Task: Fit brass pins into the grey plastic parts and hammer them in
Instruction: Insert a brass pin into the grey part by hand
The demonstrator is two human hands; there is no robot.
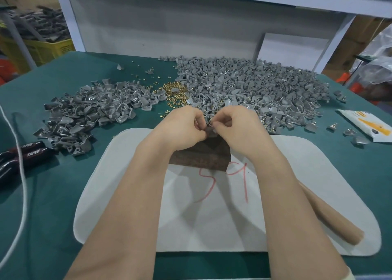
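Grey plastic part [209, 124] pinched at frame centre between curled fingertips of left hand [182, 127] and right hand [237, 125], gripped from both sides just above a dark wooden block [201, 154]; any pin inside the pinch too hidden to tell. Nearest, at the bottom edge, two bare forearms stretched up across a white mat [127, 195] scrawled with red marks [246, 186], spread flat on a green tabletop [53, 216] and under the block at its far end. Tan wooden stick [331, 218] laid aslant at lower right, partly on the mat. Black handles lettered TAPER [27, 152] and a white cord [25, 186] at the left edge. Beyond the hands, a heap of brass pins [172, 91], flanked by a darker pile of grey parts [89, 112] on the left and a larger, paler pile [254, 87] on the right. White packet [369, 127] at the right edge. Yellow crate [51, 48] at upper left, off the table.
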